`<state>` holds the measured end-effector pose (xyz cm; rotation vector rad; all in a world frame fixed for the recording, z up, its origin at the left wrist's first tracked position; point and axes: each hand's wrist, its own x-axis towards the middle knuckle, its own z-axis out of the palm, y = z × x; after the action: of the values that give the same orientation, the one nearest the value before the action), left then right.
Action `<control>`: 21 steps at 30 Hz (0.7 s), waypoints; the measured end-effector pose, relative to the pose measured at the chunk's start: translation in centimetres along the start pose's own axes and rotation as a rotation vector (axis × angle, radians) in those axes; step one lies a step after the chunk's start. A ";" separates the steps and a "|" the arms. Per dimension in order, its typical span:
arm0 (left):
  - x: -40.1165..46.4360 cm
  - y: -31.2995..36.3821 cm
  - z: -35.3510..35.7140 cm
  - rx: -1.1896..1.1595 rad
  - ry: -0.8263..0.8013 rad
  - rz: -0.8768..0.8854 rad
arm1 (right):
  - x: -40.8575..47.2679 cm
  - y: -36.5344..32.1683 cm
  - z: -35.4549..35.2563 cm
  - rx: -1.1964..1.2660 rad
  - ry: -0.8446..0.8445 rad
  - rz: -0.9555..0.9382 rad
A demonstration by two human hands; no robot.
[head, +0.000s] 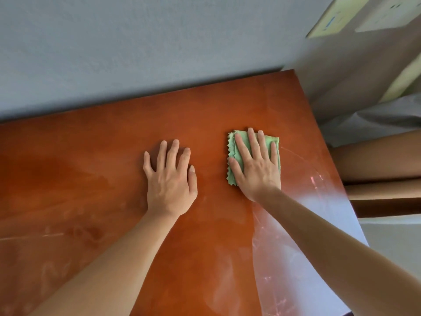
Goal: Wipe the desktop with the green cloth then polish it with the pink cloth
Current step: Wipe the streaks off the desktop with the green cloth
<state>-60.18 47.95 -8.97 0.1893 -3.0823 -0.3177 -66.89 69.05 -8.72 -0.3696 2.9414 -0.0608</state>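
A folded green cloth (232, 147) with a zigzag edge lies flat on the glossy orange-brown desktop (91, 179), towards its right side. My right hand (256, 165) presses down on the cloth with the fingers spread flat, covering most of it. My left hand (170, 176) rests palm-down on the bare desktop a little to the left of the cloth, fingers apart and holding nothing. No pink cloth is in view.
A grey wall (136, 42) runs along the desk's far edge. The desk's right edge (337, 179) carries a bright glare patch. Beyond it stand a beige cabinet side (353, 76) and brown wooden rails (382, 190).
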 end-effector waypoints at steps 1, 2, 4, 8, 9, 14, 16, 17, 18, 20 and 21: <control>0.0 0.0 0.0 0.000 0.006 -0.003 | 1.1 0.3 -0.3 -0.003 0.001 0.010; 0.0 0.0 0.0 -0.001 0.014 -0.005 | 2.6 0.8 -0.6 -0.004 0.001 0.018; 0.0 0.0 0.0 -0.006 0.033 -0.003 | 6.3 1.6 -1.4 0.000 0.004 0.024; 0.0 0.0 0.2 -0.009 0.052 -0.004 | 12.7 2.1 -2.2 -0.004 0.018 -0.004; 0.0 0.1 0.2 -0.012 0.050 -0.006 | 13.4 2.0 -2.2 -0.004 0.016 -0.009; -0.2 0.4 0.1 -0.013 0.078 -0.010 | 11.0 2.2 -2.3 0.013 -0.007 -0.081; -0.1 0.4 0.0 -0.001 0.077 -0.005 | 7.8 2.1 -1.8 -0.002 -0.017 -0.119; -0.1 0.4 0.0 0.006 0.083 -0.002 | 5.9 2.1 -1.4 -0.004 -0.018 -0.145; -0.2 0.5 -0.1 0.010 0.095 0.002 | 4.1 2.1 -1.0 0.000 -0.015 -0.168; -0.7 1.3 -0.1 0.002 0.140 -0.009 | 1.4 2.1 -0.3 0.008 -0.007 -0.193; -1.2 1.8 0.0 -0.013 0.154 -0.030 | 0.9 2.2 -0.1 0.005 -0.010 -0.196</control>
<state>-59.18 49.88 -8.62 0.2468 -2.9274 -0.3080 -68.26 70.95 -8.95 -0.6548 2.8846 -0.0908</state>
